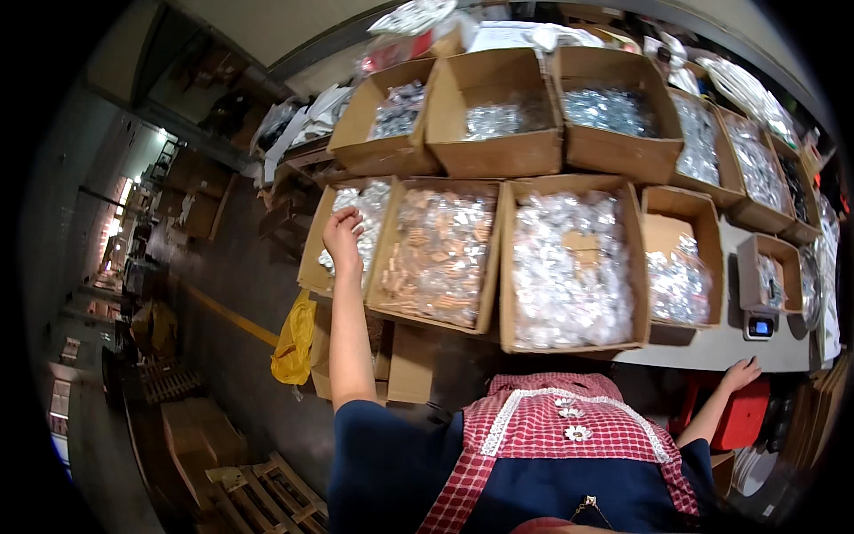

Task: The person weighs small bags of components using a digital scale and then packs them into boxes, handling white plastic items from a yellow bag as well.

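Observation:
My left hand [344, 238] is over the leftmost front cardboard box [311, 246], which holds small white and silvery pieces [373, 206]. Its fingers are loosely bent with gaps between them, and nothing shows in them. To its right stands a box of orange-brown pieces in clear plastic bags [436, 254]. My right hand [741, 373] rests at the front edge of the grey table [703, 350], its fingers stretched out and holding nothing visible. Just beyond it sits a small digital scale [759, 327], beside a small cardboard box [753, 278] with bagged parts.
Front boxes further right hold clear bags [569, 294] and silvery bagged parts [680, 280]. Behind them runs a row of taller cardboard boxes [494, 156] with bagged metal parts. A yellow bag [294, 343] hangs at left; a red stool [743, 418] stands below my right hand. Wooden pallets [267, 494] lie lower left.

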